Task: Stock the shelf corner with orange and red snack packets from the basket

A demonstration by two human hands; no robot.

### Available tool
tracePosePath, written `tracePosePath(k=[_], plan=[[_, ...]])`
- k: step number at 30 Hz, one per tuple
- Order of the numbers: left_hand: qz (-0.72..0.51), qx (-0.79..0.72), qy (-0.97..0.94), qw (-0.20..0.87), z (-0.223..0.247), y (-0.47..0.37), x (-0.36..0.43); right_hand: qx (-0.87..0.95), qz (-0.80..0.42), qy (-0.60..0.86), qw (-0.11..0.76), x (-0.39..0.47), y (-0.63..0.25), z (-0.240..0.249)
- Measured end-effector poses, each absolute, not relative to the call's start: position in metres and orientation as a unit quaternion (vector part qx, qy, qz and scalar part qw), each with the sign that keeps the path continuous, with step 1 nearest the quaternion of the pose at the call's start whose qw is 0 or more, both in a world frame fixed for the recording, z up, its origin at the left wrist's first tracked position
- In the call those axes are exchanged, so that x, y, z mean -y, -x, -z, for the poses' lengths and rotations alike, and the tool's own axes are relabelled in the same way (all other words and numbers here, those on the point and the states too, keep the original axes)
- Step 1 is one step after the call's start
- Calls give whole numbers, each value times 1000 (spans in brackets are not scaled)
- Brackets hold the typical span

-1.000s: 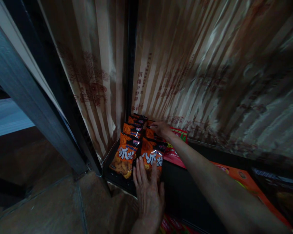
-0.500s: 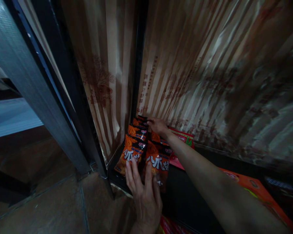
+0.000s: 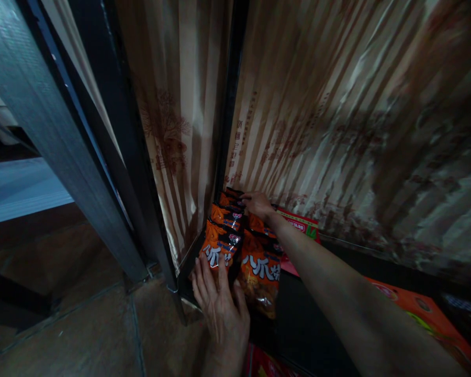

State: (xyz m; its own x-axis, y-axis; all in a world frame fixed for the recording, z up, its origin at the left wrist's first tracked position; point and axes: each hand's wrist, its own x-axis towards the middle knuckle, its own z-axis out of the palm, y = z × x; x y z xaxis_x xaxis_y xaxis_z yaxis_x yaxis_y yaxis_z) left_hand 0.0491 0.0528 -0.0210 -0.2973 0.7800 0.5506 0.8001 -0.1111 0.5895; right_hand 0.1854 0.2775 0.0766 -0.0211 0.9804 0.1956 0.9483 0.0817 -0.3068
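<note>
Orange-and-black snack bags stand in two overlapping rows on a dark shelf (image 3: 298, 319). On the lower part of the front left snack bag (image 3: 220, 246) rests my left hand (image 3: 222, 306), its fingers spread. Beside that bag, the front right snack bag (image 3: 261, 267) leans with its printed face up. My right hand (image 3: 258, 204) reaches to the back of the rows. Its fingers are pinched together at the top edge of a rear snack bag (image 3: 231, 199), and the fingertips are partly hidden. The right forearm crosses over the shelf.
A red and green packet (image 3: 300, 225) lies right of the rows, and an orange packet (image 3: 412, 303) farther right. Patterned curtain (image 3: 290, 131) hangs behind. A dark post (image 3: 135, 157) stands left; another red packet (image 3: 267, 364) shows below.
My left hand has shifted left, off the front right bag and onto the left one. My right hand stays at the rear bags. The view has moved slightly.
</note>
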Motion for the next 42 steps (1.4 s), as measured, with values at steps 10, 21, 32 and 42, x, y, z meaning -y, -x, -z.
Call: tracePosePath(k=[10,21,32,42], plan=[[438,667,603,-6,20,-43,-56,733,-7,659,169,-265,-168,-90],[450,657,604,-20,22,-37,-59,798,-47,590,112,-256,-120,-100],[447,657,605,-42,14,-34,-59,780,-48,606,147,-241,-122,-100],[539,537,649,14,5,-33,-50,706,44,511,488,-62,-169,-116]])
